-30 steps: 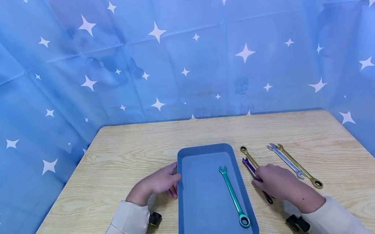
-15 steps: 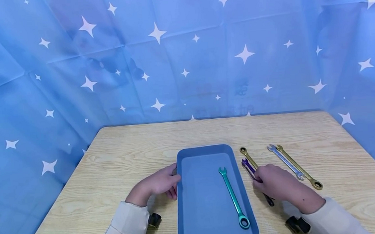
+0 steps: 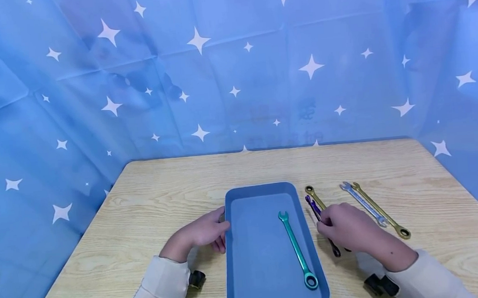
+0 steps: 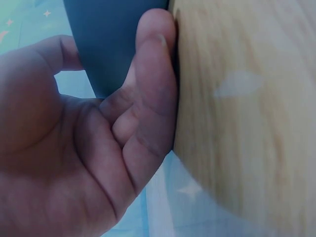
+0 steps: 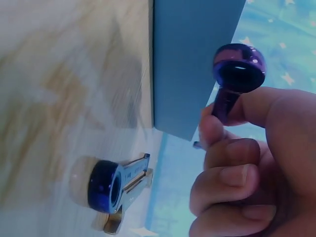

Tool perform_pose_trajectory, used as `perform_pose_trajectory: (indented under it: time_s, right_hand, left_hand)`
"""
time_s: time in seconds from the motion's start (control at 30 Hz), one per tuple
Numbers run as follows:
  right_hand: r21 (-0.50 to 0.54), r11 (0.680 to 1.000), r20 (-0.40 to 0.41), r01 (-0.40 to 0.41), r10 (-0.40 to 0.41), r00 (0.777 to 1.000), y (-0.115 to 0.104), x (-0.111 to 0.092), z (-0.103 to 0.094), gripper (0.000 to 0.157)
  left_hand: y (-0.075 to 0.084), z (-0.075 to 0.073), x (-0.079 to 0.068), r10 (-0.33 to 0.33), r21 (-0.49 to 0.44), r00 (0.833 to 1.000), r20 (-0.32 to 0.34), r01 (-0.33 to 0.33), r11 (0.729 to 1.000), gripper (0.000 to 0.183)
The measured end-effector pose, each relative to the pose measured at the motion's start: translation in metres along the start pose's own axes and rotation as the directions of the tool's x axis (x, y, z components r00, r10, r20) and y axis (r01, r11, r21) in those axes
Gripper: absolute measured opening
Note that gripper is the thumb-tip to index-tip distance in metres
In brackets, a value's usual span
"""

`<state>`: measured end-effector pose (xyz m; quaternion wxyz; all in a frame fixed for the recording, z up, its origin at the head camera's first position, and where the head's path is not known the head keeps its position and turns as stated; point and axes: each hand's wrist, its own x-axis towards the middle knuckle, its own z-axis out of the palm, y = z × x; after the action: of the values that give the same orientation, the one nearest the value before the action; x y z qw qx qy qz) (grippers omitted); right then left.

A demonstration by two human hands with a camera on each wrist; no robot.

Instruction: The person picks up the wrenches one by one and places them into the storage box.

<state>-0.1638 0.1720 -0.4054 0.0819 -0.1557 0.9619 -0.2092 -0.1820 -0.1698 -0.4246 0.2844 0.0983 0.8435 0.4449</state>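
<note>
My right hand [image 3: 348,227] pinches a purple wrench [image 5: 239,59] between thumb and forefinger, just right of the tray. The wrench tilts above the table, its ring end towards the right wrist camera. Below it lie a dark blue-purple wrench [image 5: 104,185] and a gold wrench [image 3: 316,198], both partly hidden by the hand in the head view. My left hand [image 3: 203,231] holds the left wall of the blue tray [image 3: 248,260], thumb at the rim and fingers against the outside. Inside the tray lies a green wrench [image 3: 295,243].
Further right, a silver-blue wrench [image 3: 363,203] and a longer gold wrench [image 3: 380,210] lie side by side on the wooden table [image 3: 174,182]. A blue curtain [image 3: 232,65] with white stars hangs behind and around the table.
The right hand has raised the purple wrench off the table and shifted it slightly left, parting it from the wrench beneath. The left hand and tray have stayed put.
</note>
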Motion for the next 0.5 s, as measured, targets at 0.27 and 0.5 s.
perform_pose_trajectory:
  time_s: [0.27, 0.5]
  right_hand:
    - [0.027, 0.999, -0.074, 0.038, -0.036, 0.997, -0.0039, -0.0002, -0.0019, 0.038]
    - [0.075, 0.992, -0.115, 0.101, -0.092, 0.989, -0.01, -0.0025, -0.0024, 0.041]
  left_hand:
    - [-0.0005, -0.0012, -0.0001, 0.002, 0.005, 1.0, 0.006, -0.002, 1.0, 0.058]
    - [0.0006, -0.0017, -0.0007, -0.002, -0.002, 1.0, 0.007, 0.002, 1.0, 0.06]
